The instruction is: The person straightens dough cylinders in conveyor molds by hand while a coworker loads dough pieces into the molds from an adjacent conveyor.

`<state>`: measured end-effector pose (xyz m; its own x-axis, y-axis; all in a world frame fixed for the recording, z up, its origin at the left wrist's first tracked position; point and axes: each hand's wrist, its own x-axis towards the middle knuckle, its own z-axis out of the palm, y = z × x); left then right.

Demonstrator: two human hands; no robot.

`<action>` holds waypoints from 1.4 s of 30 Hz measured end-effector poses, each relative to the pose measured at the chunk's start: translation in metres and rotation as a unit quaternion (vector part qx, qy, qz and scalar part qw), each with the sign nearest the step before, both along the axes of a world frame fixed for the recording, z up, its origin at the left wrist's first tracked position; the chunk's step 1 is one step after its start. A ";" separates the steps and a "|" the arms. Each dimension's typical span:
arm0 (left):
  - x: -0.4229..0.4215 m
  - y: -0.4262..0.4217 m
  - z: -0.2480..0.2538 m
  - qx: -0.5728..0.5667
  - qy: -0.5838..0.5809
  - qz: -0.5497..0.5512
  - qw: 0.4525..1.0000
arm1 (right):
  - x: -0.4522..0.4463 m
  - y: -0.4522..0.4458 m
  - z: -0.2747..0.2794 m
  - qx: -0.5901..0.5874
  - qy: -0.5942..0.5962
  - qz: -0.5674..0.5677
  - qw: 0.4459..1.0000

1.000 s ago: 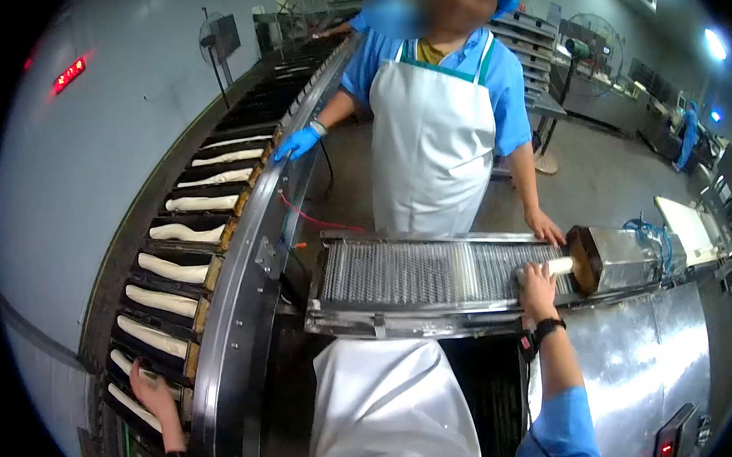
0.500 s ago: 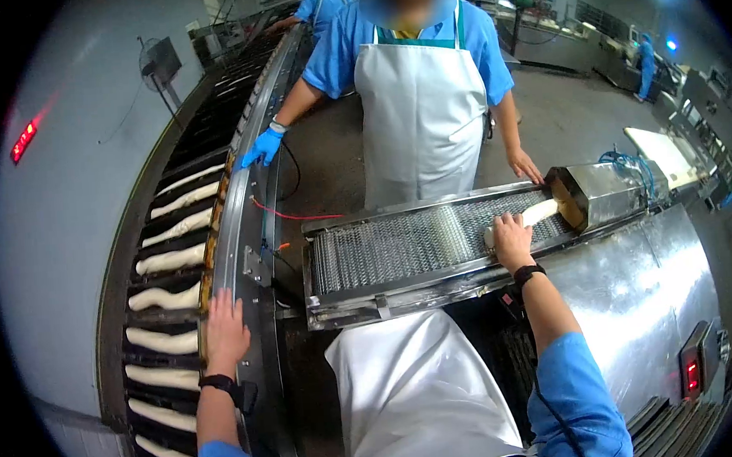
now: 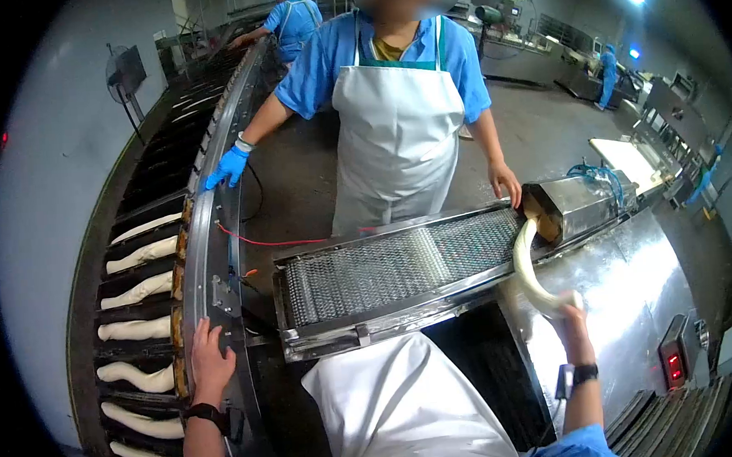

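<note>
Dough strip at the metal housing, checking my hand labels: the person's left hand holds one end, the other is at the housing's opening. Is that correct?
Not quite: the head view shows the person's right hand holding one end of the dough strip; the left hand is at the metal rail. The other end is at the opening of the metal housing.

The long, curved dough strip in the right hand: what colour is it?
The long, curved dough strip is creamy white; the head view shows it best.
</note>
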<state>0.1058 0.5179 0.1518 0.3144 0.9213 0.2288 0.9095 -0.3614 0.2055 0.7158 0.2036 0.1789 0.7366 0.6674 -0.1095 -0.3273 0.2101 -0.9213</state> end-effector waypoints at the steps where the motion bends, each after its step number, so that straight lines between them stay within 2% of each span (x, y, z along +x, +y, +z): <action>1: -0.002 0.003 -0.002 -0.004 -0.002 -0.002 1.000 | 0.004 -0.032 -0.009 0.000 -0.006 -0.032 0.999; 2: 0.000 0.001 0.001 -0.003 0.000 -0.003 1.000 | 0.013 -0.066 -0.017 0.035 0.042 -0.090 0.994; 3: 0.000 0.000 0.000 -0.003 0.002 -0.004 1.000 | 0.047 -0.111 -0.041 0.032 0.106 -0.100 0.989; 4: 0.000 0.001 -0.001 -0.011 0.012 0.011 1.000 | 0.033 -0.135 -0.040 0.088 0.079 -0.180 0.976; 5: 0.000 0.000 -0.001 -0.015 0.011 0.014 1.000 | 0.064 -0.180 -0.079 0.051 -0.035 -0.225 0.972; 7: 0.001 0.000 0.004 -0.018 0.014 0.008 1.000 | 0.111 -0.259 -0.139 -0.061 0.021 -0.423 0.904; 9: 0.004 0.004 0.007 -0.037 0.015 0.025 0.999 | 0.099 -0.267 -0.138 -0.176 -0.169 -0.432 0.868; 10: 0.005 0.002 0.007 -0.055 0.017 0.038 0.998 | 0.107 -0.263 -0.141 -0.177 -0.173 -0.427 0.870; 12: 0.002 0.004 0.003 -0.044 0.023 0.032 0.998 | 0.125 -0.242 -0.155 -0.290 -0.241 -0.506 0.776; 13: 0.002 0.004 0.002 -0.029 0.029 0.020 0.999 | 0.142 -0.226 -0.151 -0.509 -0.216 -0.526 0.646; 15: 0.005 0.003 0.006 -0.030 0.036 0.025 0.999 | 0.143 -0.186 -0.129 -0.532 -0.211 -0.483 0.663; 16: 0.007 0.004 0.009 -0.029 0.044 0.025 0.998 | 0.131 -0.165 -0.103 -0.438 -0.195 -0.407 0.777; 17: 0.008 0.005 0.008 -0.027 0.041 0.029 0.998 | 0.151 -0.164 -0.109 -0.435 -0.199 -0.406 0.779; 19: 0.005 0.004 0.003 -0.005 0.050 0.019 0.999 | 0.197 -0.151 -0.127 -0.505 -0.297 -0.219 0.780; 21: 0.011 0.002 0.010 -0.003 0.039 0.017 0.999 | 0.195 -0.108 -0.135 -0.371 -0.295 -0.190 0.860; 23: 0.013 0.002 0.010 -0.002 0.028 0.014 0.999 | 0.142 -0.044 -0.080 -0.512 -0.386 -0.092 0.762; 27: 0.020 -0.006 0.001 0.006 0.013 0.023 1.000 | 0.106 0.009 -0.076 -0.530 -0.483 -0.010 0.697; 29: 0.032 -0.010 0.006 0.005 0.008 0.033 0.999 | 0.085 0.021 -0.065 -0.462 -0.507 0.018 0.727; 31: 0.047 -0.018 0.007 0.002 0.004 0.031 0.999 | 0.061 0.028 -0.046 -0.448 -0.505 0.056 0.736; 33: 0.061 -0.026 0.007 0.006 0.000 0.040 0.999 | 0.057 0.021 -0.052 -0.423 -0.544 0.046 0.723; 35: 0.076 -0.029 0.003 0.009 -0.011 0.049 0.999 | 0.062 0.015 -0.053 -0.479 -0.561 0.049 0.674; 36: 0.072 -0.031 0.005 0.013 -0.017 0.038 0.999 | 0.065 0.009 -0.070 -0.459 -0.575 -0.011 0.678; 37: 0.074 -0.033 0.006 0.016 -0.024 0.030 0.999 | 0.074 0.005 -0.080 -0.453 -0.584 -0.005 0.673; 39: 0.079 -0.029 0.007 0.013 -0.019 0.028 0.999 | 0.094 0.001 -0.096 -0.387 -0.444 -0.044 0.807; 41: 0.080 -0.027 0.004 0.018 -0.030 0.018 0.999 | 0.116 0.005 -0.101 -0.327 -0.237 -0.002 0.915; 42: 0.081 -0.025 0.000 0.023 -0.047 0.016 0.999 | 0.108 0.007 -0.092 -0.227 -0.145 0.070 0.961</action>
<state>0.1870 0.4928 0.1516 0.2600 0.9186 0.2977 0.8986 -0.3431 0.2737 0.8240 0.2108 0.0873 0.6868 0.6940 -0.2162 -0.0394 -0.2615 -0.9644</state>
